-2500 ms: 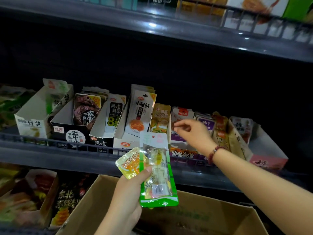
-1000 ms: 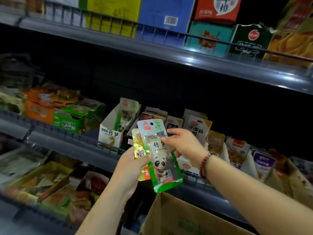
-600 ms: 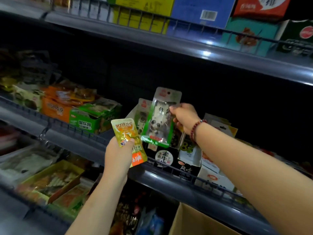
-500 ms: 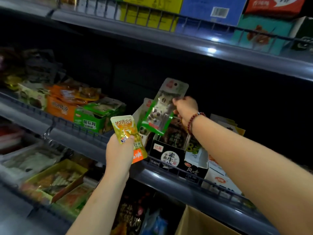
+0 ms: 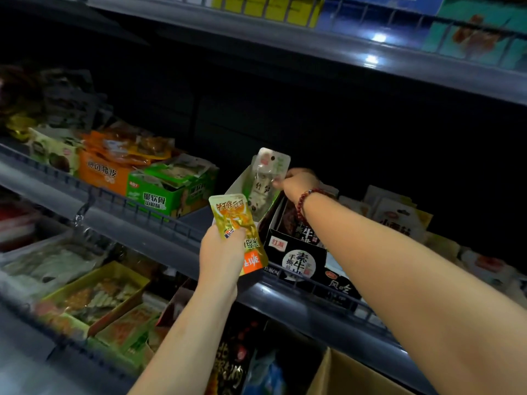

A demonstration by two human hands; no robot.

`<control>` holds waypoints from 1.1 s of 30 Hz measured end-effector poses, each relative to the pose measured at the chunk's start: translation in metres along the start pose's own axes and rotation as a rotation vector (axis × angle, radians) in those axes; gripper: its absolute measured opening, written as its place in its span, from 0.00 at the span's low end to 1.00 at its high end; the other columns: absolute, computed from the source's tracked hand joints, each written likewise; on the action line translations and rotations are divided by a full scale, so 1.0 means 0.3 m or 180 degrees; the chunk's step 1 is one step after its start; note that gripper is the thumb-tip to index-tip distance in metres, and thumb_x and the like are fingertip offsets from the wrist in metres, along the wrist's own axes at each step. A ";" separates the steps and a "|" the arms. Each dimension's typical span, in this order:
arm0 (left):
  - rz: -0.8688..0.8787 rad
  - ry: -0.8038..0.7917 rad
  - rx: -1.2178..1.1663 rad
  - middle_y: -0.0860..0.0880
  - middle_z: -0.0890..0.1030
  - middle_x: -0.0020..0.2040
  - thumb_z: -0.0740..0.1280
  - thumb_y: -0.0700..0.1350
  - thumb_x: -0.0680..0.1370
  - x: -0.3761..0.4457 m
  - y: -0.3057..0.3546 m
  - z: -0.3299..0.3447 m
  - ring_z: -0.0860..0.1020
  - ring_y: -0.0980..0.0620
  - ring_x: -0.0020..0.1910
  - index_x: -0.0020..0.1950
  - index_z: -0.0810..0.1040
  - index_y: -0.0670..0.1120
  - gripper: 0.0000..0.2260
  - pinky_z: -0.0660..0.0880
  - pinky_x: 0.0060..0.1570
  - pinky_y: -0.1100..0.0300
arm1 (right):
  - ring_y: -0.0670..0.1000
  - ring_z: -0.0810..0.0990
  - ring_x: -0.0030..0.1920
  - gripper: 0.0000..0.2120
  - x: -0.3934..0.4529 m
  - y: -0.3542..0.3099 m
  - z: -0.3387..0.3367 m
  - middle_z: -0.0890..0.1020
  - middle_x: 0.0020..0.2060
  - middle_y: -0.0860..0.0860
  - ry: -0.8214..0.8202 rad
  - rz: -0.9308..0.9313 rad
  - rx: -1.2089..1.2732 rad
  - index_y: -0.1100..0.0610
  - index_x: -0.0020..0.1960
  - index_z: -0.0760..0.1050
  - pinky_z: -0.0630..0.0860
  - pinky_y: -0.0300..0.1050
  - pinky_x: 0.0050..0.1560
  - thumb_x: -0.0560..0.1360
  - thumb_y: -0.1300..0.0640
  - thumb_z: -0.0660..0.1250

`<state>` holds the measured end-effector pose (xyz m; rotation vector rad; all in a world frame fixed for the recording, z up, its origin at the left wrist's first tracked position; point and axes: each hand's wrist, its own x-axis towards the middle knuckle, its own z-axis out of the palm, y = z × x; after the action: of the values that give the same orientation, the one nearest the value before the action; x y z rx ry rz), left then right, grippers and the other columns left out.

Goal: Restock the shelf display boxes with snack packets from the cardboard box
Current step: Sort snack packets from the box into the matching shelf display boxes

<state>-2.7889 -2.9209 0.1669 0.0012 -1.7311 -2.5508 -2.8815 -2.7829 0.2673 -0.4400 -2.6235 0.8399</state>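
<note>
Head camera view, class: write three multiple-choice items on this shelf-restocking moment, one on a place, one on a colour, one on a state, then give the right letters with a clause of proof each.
1. Where is the green-edged packet?
A. Inside the cardboard box
B. At the white display box on the middle shelf
C. On the top shelf

2. What colour is the display box just right of the white one?
A. Black
B. Orange
C. Blue

3. What is the left hand doing?
A. Hanging idle
B. Pressing flat on the shelf rail
C. Gripping a yellow packet

Answers: 1 B, the right hand pinches it at the white box's opening; 2 A, its front is black with a white round label; 3 C, its fingers curl round the yellow packet, held up before the shelf.
</note>
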 end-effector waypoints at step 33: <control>-0.1158 -0.1655 0.0112 0.42 0.85 0.45 0.69 0.36 0.75 -0.551 0.043 0.400 0.83 0.47 0.41 0.55 0.79 0.39 0.09 0.78 0.37 0.57 | 0.43 0.78 0.29 0.07 -0.771 0.568 -0.590 0.84 0.35 0.50 -0.0202 0.0894 0.2723 0.59 0.51 0.79 0.70 0.35 0.28 0.76 0.58 0.68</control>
<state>-2.6273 -2.8060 0.2178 -0.4198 -2.1142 -2.9762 -2.5705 -2.6536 0.2457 -0.5277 -1.9934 1.9445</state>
